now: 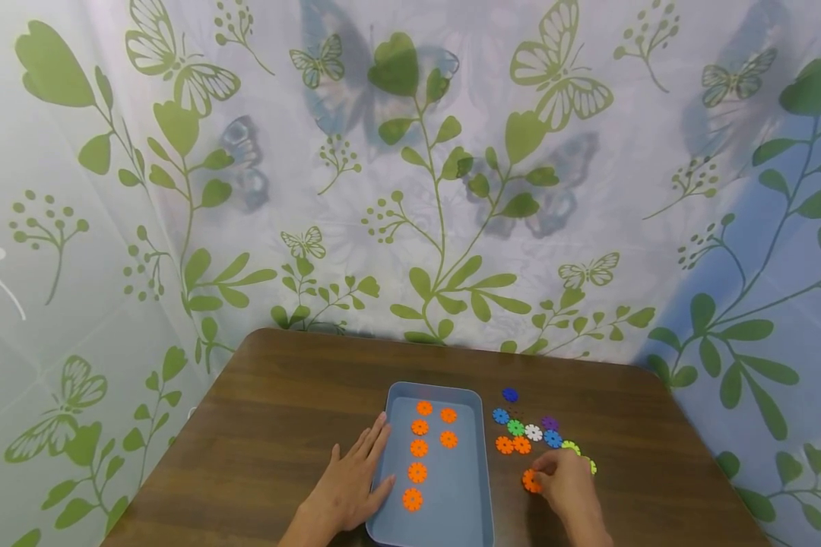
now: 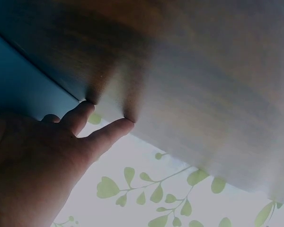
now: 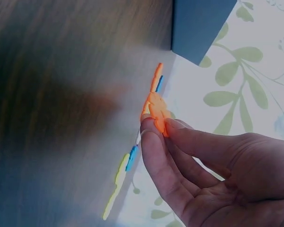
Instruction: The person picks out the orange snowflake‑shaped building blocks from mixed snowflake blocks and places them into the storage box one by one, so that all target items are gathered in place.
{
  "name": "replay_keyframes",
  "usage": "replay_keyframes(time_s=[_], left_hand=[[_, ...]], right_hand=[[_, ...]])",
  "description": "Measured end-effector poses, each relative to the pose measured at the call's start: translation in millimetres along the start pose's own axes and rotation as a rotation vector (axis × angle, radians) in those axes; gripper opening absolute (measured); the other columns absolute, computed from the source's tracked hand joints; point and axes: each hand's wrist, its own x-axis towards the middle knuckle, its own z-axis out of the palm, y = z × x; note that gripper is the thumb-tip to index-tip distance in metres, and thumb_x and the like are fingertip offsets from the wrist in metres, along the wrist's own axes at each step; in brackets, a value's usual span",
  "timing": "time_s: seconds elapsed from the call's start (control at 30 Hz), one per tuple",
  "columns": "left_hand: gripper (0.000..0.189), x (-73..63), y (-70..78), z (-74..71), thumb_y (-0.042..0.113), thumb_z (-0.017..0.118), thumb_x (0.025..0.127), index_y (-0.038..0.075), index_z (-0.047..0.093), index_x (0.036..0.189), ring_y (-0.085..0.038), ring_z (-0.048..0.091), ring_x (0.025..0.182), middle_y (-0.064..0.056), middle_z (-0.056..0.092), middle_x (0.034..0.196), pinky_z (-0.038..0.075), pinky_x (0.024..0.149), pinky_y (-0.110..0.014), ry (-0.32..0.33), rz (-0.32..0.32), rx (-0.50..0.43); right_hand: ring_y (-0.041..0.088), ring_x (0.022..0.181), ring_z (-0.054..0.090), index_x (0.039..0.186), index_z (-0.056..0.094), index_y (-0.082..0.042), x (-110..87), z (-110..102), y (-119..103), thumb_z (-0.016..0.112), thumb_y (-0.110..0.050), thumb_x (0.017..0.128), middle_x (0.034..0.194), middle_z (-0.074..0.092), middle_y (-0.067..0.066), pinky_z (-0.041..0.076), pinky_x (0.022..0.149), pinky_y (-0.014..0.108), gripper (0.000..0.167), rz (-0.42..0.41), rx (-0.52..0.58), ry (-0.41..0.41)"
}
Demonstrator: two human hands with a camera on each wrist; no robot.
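Note:
A grey-blue tray (image 1: 454, 490) stands on the brown table, with notched orange plastic discs (image 1: 417, 472) lying flat in it: several in a left column, two in a right one. My left hand (image 1: 347, 486) rests along the tray's left side, fingers extended and thumb over the rim; in the left wrist view two fingertips (image 2: 125, 124) reach down by the tabletop. To the right of the tray, my right hand (image 1: 569, 490) pinches an orange notched disc (image 3: 158, 111) between thumb and fingers, holding it on edge in the right wrist view.
Beyond the right hand lie loose notched discs: two orange (image 1: 505, 445), a green (image 1: 515, 428), a white (image 1: 534, 432), a purple (image 1: 549, 422), several blue (image 1: 501, 415) and yellow-green ones (image 1: 571, 447). A curtain (image 1: 342, 304) with leaves and butterflies hangs behind the table (image 1: 280, 395).

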Motion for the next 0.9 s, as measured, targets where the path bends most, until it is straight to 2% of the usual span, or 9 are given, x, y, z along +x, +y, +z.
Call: replay_keyframes(time_s=[0.2, 0.47, 0.6, 0.9], left_hand=[[0.076, -0.5, 2.2, -3.0, 0.041, 0.058, 0.110, 0.004, 0.028, 0.170, -0.046, 0.040, 0.155, -0.012, 0.019, 0.180, 0.032, 0.105, -0.088, -0.017, -0.011, -0.029], [0.077, -0.6, -1.8, 1.3, 0.046, 0.053, 0.112, 0.006, 0.025, 0.171, -0.047, 0.041, 0.154, -0.011, 0.017, 0.181, 0.034, 0.103, -0.088, -0.001, 0.013, 0.006], [0.076, -0.6, 0.0, -1.2, 0.042, 0.056, 0.111, 0.003, 0.027, 0.170, -0.046, 0.040, 0.154, -0.013, 0.019, 0.180, 0.032, 0.105, -0.088, -0.010, 0.001, -0.022], [0.077, 0.0, 0.8, -0.8, 0.042, 0.058, 0.110, 0.004, 0.028, 0.170, -0.046, 0.040, 0.155, -0.013, 0.019, 0.180, 0.033, 0.105, -0.088, -0.009, -0.004, -0.017]], right_hand=[[0.020, 0.070, 0.066, 0.089, 0.077, 0.008, -1.0, -3, -2, 0.077, 0.008, 0.090, 0.079, 0.073, 0.007, 0.060, 0.062, 0.038, 0.000, 0.027, -0.001, -0.012], [0.018, 0.065, 0.067, 0.085, 0.079, 0.004, -0.8, -9, -3, 0.078, 0.008, 0.090, 0.076, 0.073, 0.006, 0.059, 0.058, 0.036, 0.006, 0.007, 0.004, 0.025], [0.017, 0.065, 0.067, 0.084, 0.079, 0.001, -2.0, -13, -8, 0.079, 0.008, 0.088, 0.075, 0.074, 0.005, 0.058, 0.058, 0.036, 0.008, 0.003, 0.013, 0.047], [0.018, 0.067, 0.068, 0.082, 0.082, -0.002, -5.0, -24, -21, 0.083, 0.007, 0.086, 0.077, 0.077, 0.008, 0.058, 0.059, 0.034, 0.009, -0.067, 0.003, 0.126]])
